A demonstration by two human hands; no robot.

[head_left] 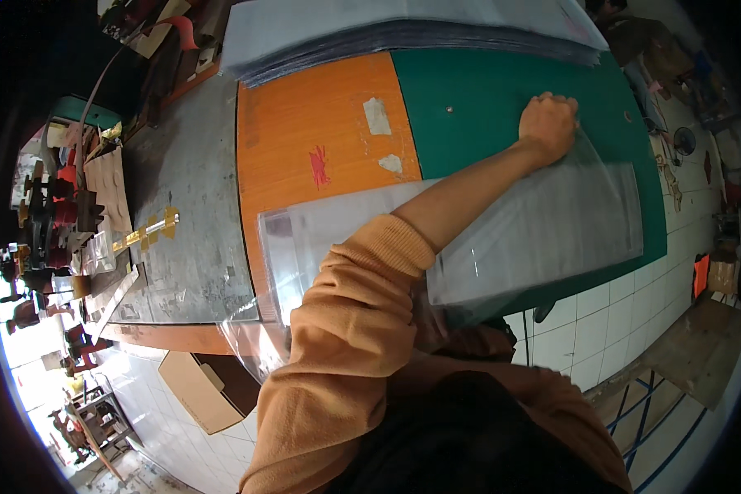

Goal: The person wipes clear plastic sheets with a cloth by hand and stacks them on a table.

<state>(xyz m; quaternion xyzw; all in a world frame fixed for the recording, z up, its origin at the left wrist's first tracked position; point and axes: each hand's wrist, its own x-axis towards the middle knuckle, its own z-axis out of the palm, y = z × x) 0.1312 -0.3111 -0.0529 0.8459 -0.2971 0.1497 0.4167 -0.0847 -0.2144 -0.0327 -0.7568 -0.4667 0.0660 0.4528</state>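
My left arm, in an orange-brown sleeve, reaches across the table to the right. At its end my left hand [549, 128] is closed on the edge of a clear plastic sheet [589, 160], which rises from the pile below. That pile of clear plastic sheets [543, 239] lies flat across the table's near side, its middle covered by my forearm. Loose clear film [259, 337] hangs over the front edge at the left. My right sleeve [543, 391] bends inward at the lower right; the right hand is hidden behind the left arm and film, its fingers not visible.
A thick stack of pale sheets [412, 33] spans the table's far side. The tabletop joins a grey panel [189, 156], an orange panel [321, 107] and a green panel [477, 90]. Below the front edge, an open cardboard box [202, 391] stands on the tiled floor.
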